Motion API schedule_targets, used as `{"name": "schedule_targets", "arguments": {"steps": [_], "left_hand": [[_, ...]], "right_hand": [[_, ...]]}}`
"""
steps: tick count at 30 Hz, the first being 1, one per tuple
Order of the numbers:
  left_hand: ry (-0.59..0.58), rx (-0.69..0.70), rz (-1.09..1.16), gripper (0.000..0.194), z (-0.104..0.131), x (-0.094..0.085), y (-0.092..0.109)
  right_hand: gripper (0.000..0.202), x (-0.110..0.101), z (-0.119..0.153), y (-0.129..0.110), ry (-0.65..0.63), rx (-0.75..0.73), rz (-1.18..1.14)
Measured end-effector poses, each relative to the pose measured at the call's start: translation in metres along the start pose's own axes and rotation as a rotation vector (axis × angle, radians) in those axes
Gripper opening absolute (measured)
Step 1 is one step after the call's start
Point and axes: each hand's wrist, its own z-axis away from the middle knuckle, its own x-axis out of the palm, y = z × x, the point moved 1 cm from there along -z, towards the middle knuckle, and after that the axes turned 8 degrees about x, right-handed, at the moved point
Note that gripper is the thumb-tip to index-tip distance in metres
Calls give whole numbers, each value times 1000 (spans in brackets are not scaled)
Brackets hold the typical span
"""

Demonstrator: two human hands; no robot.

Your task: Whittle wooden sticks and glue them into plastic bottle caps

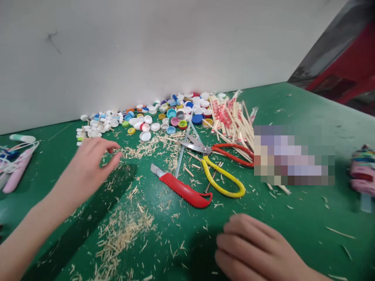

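My left hand point(90, 164) is over the left end of a heap of plastic bottle caps point(145, 136). Its thumb and forefinger are apart with nothing seen between them; the other fingers are mostly hidden. Close to it, white caps joined to short wooden pieces point(95, 127) lie together. At the lower right my right hand point(252, 246) is closed, its fingers curled and their inner side hidden. A red utility knife point(186, 190) lies in the middle, blade pointing left. Behind it rest open scissors point(206, 150) with one red and one yellow handle.
Wooden chopsticks point(234, 117), some in red-printed wrappers, are piled at the back right beside a blurred patch point(293, 156). Wood shavings point(125, 234) litter the green table point(293, 218). A pink glue gun point(19, 169) with a cord lies far left. A pale wall point(161, 47) stands behind.
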Motion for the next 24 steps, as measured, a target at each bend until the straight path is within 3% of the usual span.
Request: {"name": "schedule_targets", "arguments": {"steps": [3, 5, 9, 13, 16, 19, 21, 24], "left_hand": [[-82, 251, 56, 15, -6, 8, 26], [-90, 334, 83, 13, -12, 12, 37], [-94, 371, 168, 12, -21, 20, 49], [-115, 370, 225, 12, -19, 24, 48], [-121, 340, 237, 14, -16, 19, 43], [-44, 281, 224, 16, -19, 5, 41], [-6, 231, 231, 17, -24, -1, 42], [-44, 253, 255, 16, -36, 2, 49]], "right_hand": [[22, 1, -19, 7, -68, 136, 123], [21, 10, -29, 9, -93, 197, 237], [21, 35, -41, 12, -149, 267, 499], [14, 45, -45, 13, -139, 222, 597], [15, 38, -44, 14, -69, 244, 532], [19, 22, -43, 21, -30, 324, 522], [21, 10, -44, 30, 9, 395, 552], [25, -6, -45, 47, 97, 575, 528]]}}
